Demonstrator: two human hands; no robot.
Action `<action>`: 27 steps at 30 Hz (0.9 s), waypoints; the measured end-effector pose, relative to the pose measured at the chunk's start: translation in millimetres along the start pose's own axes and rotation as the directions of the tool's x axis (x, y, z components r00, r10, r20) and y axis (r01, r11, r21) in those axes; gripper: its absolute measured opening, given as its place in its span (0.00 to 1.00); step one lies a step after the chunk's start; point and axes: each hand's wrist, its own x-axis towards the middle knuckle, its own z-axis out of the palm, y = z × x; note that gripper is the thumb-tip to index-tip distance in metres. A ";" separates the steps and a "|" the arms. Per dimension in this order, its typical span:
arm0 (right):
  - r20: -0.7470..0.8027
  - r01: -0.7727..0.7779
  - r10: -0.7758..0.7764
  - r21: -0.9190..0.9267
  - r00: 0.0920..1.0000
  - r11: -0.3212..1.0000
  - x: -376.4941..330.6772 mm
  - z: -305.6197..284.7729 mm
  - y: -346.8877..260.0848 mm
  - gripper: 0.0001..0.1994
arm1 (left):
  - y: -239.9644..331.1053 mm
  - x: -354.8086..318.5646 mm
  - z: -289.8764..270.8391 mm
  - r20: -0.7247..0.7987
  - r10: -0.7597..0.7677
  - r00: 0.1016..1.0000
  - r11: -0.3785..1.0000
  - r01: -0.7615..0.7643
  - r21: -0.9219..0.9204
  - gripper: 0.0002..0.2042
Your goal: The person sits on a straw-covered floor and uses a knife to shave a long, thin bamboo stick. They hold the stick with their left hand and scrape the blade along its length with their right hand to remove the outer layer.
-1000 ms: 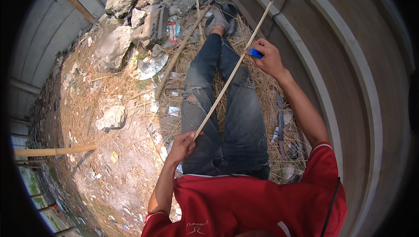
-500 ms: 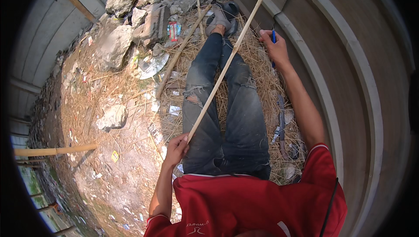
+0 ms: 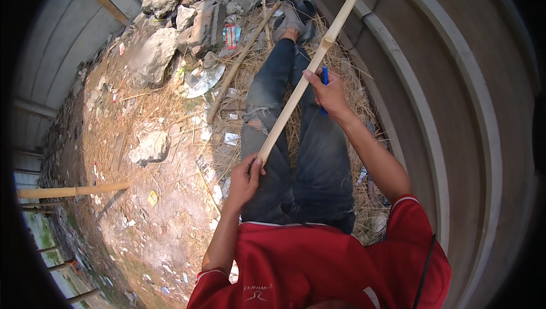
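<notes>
Head view first: what has shifted?

— One second back the right hand (image 3: 330, 95) sat beside the pale wooden stick (image 3: 310, 75) with the blue pen (image 3: 325, 81) off to its side; half a second back it was lifted clear of the stick. Now it is back against the stick, pen tip close to the wood near a notch.

— So the marking spot looks found again?

— That is my reading. Its fingers (image 3: 311, 77) are curled, pinching the pen, thumb side touching the stick.

— And the other hand?

— Left hand (image 3: 245, 178) is clenched round the stick's lower end, above the jeans (image 3: 318, 155).

— Where does the stick run?

— From that hand up across the knees, past the right hand, toward the sandal (image 3: 293, 21).
</notes>
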 end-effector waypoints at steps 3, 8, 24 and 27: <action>0.070 -0.031 0.034 -0.039 0.997 0.999 -22.5 17.9 7.4 0.13 | 5.4 4.6 3.7 -0.026 0.007 1.000 1.000 -0.006 0.016 0.13; 0.146 0.101 -0.081 -0.135 0.986 0.986 -32.8 25.3 22.3 0.13 | 22.3 10.3 9.9 -0.041 -0.032 0.999 0.994 0.027 -0.106 0.14; 0.609 0.510 -0.074 -0.583 0.790 0.632 -94.7 40.8 23.2 0.18 | 32.8 39.1 16.5 -0.083 -0.021 0.996 0.995 0.012 -0.103 0.17; 0.632 0.579 -0.085 -0.639 0.770 0.507 -90.2 44.4 11.2 0.17 | 30.1 39.7 12.8 -0.088 -0.006 0.996 0.994 -0.003 -0.107 0.18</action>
